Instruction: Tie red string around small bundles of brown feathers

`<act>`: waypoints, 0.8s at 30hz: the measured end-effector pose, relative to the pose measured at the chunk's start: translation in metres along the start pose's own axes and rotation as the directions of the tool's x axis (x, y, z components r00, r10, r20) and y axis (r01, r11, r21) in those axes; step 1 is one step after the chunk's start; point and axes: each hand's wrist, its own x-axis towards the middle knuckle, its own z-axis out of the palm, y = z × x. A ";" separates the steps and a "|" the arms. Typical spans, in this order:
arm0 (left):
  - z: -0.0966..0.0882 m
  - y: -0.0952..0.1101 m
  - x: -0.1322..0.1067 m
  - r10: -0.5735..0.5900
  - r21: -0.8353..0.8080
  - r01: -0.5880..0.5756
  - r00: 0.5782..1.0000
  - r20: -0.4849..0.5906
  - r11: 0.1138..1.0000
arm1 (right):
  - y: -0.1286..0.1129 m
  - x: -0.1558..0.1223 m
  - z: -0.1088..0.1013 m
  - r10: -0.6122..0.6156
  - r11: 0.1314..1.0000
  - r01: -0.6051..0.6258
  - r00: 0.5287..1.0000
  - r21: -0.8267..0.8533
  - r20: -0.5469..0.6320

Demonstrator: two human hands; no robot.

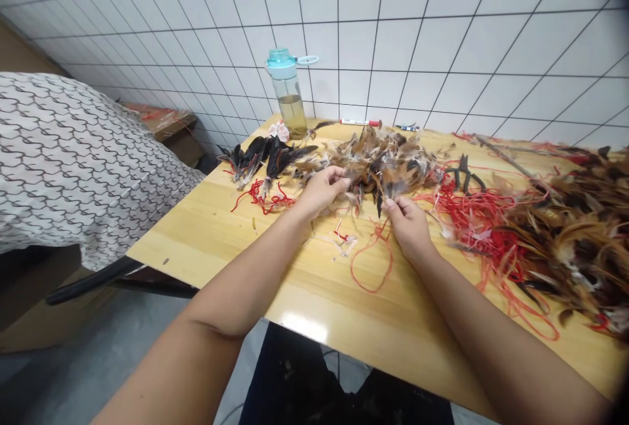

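Brown and grey feathers (pixel 361 150) lie heaped near the middle of the table. My right hand (pixel 411 225) pinches a small feather bunch (pixel 394 183) by its base, thumb against fingers. From below that bunch a loop of red string (pixel 372 289) trails onto the wood. At the heap's near edge is my left hand (pixel 325 190), thumb and fingers drawn together; whatever is between its tips is too small to make out. Left of it are black feather bunches (pixel 278 156) with pale quills, and red string (pixel 263 196) in a tangle.
A water bottle (pixel 289 94) stands at the back by the tiled wall, near a red marker (pixel 361 123). Black-handled pliers (pixel 464 175) lie beside a red string pile (pixel 472 212). A large brown feather heap (pixel 584 235) covers the right side. Patterned cloth (pixel 88 163) bulges at left.
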 end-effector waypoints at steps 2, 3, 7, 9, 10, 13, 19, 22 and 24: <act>-0.006 -0.002 0.003 0.141 0.219 -0.116 0.984 -0.105 0.969 | -0.001 0.000 0.000 0.002 1.000 -0.002 1.000 0.000 -0.004; -0.008 -0.002 0.004 0.221 0.321 -0.166 0.964 -0.145 0.933 | -0.001 0.000 0.000 0.007 1.000 -0.007 1.000 0.000 -0.003; -0.017 0.008 0.001 0.425 0.555 -0.284 0.894 -0.141 0.782 | 0.001 0.000 0.000 0.019 1.000 -0.019 1.000 0.013 0.007; -0.019 0.013 -0.002 0.435 0.604 -0.346 0.901 -0.001 0.718 | 0.002 0.000 0.000 0.019 0.999 -0.020 1.000 0.029 0.006; -0.019 0.015 -0.003 0.411 0.620 -0.379 0.906 0.099 0.687 | 0.002 0.001 0.000 0.019 0.999 -0.020 1.000 0.033 0.006; -0.017 0.011 -0.005 0.286 0.675 -0.452 0.892 0.349 0.584 | 0.003 0.001 0.000 0.021 0.999 -0.021 1.000 0.028 0.007; -0.010 0.005 -0.004 0.269 0.666 -0.448 0.893 0.360 0.596 | 0.005 0.002 -0.001 0.014 1.000 -0.014 1.000 0.028 0.002; -0.004 0.011 -0.007 0.260 0.404 -0.321 0.945 0.199 0.857 | 0.005 0.002 -0.001 0.005 1.000 -0.005 1.000 0.021 -0.004; 0.002 0.015 -0.011 0.163 0.122 -0.182 0.975 0.149 0.976 | 0.005 0.002 0.000 0.004 1.000 -0.004 1.000 0.025 -0.002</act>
